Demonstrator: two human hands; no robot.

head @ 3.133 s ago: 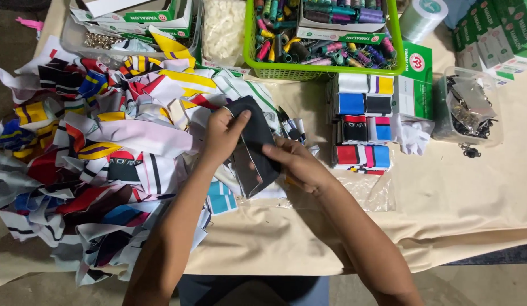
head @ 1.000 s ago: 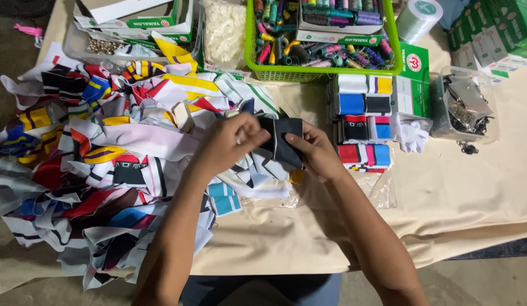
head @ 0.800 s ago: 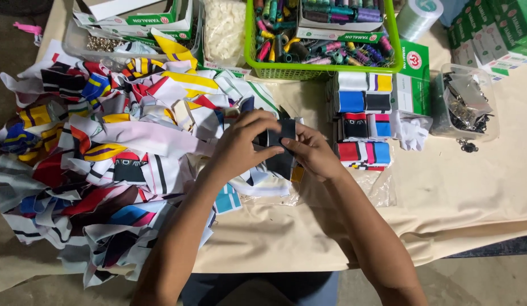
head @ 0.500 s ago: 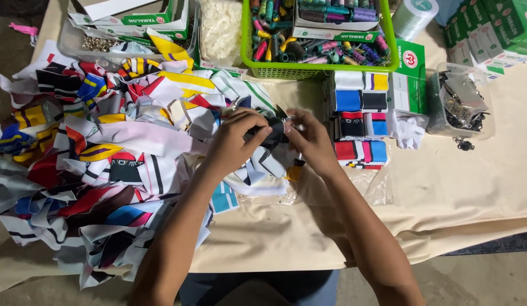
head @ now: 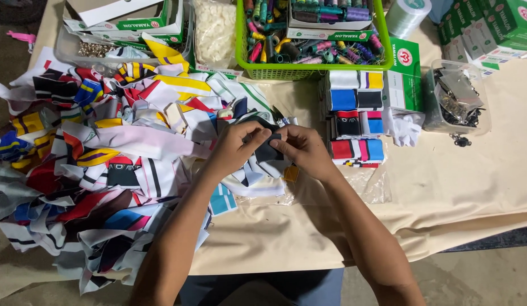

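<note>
Table (head: 445, 192): covered in plain beige cloth, smooth with soft creases, running to the near edge.
Scrap pile (head: 93, 164): a large heap of glossy printed fabric strips on the left, in red, yellow, blue, black and white, limp and tangled.
Basket (head: 309, 71): bright green plastic mesh at the far edge, full of thread spools in many colours.
Folded stack (head: 357, 116): neat small fabric rectangles in rows, just right of the hands.
Tub (head: 457, 99): clear plastic, far right, holding dark metal bits.
Left hand (head: 234, 148): fingers pinched on the piece's left side.
Right hand (head: 304, 148): fingers curled, gripping its right side.
Black piece (head: 268, 148): small, dark, matte fabric, folded compact, held between both hands above the table's middle, near the pile's right edge.
Change: three seconds ago the piece was a longer black panel held open and tilted; now it is folded down small.
</note>
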